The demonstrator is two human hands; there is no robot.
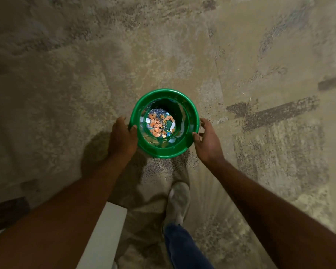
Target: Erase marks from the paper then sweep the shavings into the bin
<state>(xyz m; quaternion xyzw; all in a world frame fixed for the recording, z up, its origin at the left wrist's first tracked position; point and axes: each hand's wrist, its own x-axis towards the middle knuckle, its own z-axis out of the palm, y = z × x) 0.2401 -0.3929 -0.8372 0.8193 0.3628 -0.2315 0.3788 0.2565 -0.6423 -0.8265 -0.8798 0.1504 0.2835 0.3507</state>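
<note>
A round green plastic bin [159, 151] is seen from straight above over a patterned carpet. Orange, blue and white paper scraps [159, 126] lie at its bottom. My left hand [122, 137] grips the bin's left rim, thumb curled over the edge. My right hand [208, 140] is at the right rim with fingers spread and loosely bent, fingertips touching or just off the edge. No paper or eraser is in view.
Beige and grey mottled carpet [182, 55] fills the view. A white edge of furniture [103, 239] sits at the lower left under my left forearm. My foot in a pale shoe [179, 202] and a blue trouser leg [184, 249] are below the bin.
</note>
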